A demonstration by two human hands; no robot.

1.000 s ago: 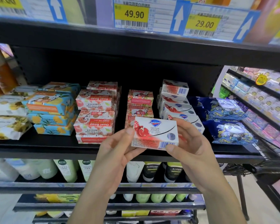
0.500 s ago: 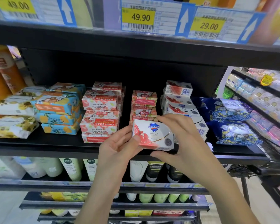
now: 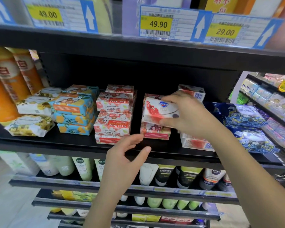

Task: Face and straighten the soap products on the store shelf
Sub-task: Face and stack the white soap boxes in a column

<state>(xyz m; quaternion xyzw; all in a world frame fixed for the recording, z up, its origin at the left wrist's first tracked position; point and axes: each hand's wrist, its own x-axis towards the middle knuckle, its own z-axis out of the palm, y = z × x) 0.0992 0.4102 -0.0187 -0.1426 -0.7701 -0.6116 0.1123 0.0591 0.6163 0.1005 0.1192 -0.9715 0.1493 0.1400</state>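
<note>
My right hand [image 3: 189, 116] grips a white soap box with a red pomegranate picture and a blue shield logo [image 3: 156, 111], holding it over the shelf in front of the short stack of pink goat soap boxes [image 3: 155, 131]. My left hand [image 3: 123, 159] hovers below and left of the box, fingers relaxed, holding nothing. More white boxes of the same soap [image 3: 196, 143] are stacked to the right, partly hidden by my right hand. A taller stack of Goat Soap boxes [image 3: 113, 116] stands to the left, its print upside down.
On the black shelf [image 3: 59, 142], blue and orange soap boxes [image 3: 72, 112], yellow-flowered white packs [image 3: 30, 125] and orange bottles [image 3: 5, 89] fill the left. Blue patterned pouches [image 3: 250, 129] lie at the right. Price tags [image 3: 158, 23] hang above; tubes [image 3: 163, 176] stand below.
My left hand has let go of the white soap box and dropped lower. My right hand alone has carried the box up and back toward the shelf.
</note>
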